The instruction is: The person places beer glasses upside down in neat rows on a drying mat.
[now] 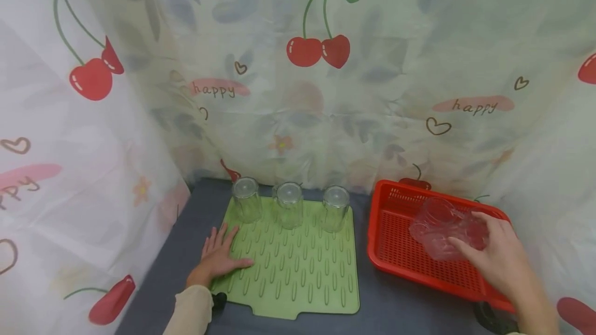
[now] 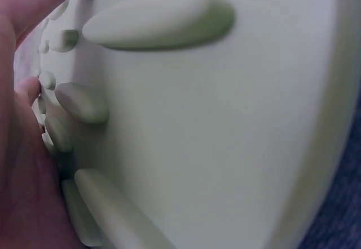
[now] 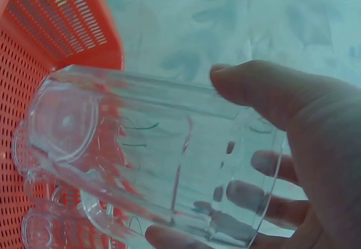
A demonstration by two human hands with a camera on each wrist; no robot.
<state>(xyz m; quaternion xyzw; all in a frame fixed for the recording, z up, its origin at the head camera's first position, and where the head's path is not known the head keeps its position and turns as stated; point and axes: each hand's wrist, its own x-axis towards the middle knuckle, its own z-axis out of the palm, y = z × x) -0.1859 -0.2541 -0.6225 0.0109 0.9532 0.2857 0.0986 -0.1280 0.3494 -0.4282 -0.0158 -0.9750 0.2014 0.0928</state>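
My right hand (image 1: 503, 255) grips a clear glass mug (image 3: 152, 142) near its rim, with the thumb on one side and the fingers on the other. The mug is tilted over a red plastic basket (image 1: 396, 244), and its base points toward the basket in the right wrist view. More clear glassware (image 3: 42, 229) lies in the basket below it. At the left, my left hand (image 1: 218, 258) rests with spread fingers on the left edge of a green ridged drying mat (image 1: 298, 273). Three glasses stand upside down along the mat's far edge: left (image 1: 247, 203), middle (image 1: 288, 208) and right (image 1: 334, 211).
The mat and basket stand side by side on a dark grey table (image 1: 174, 273), with a narrow strip of table between them. A printed curtain (image 1: 261, 118) with cherries and hearts closes off the back and both sides.
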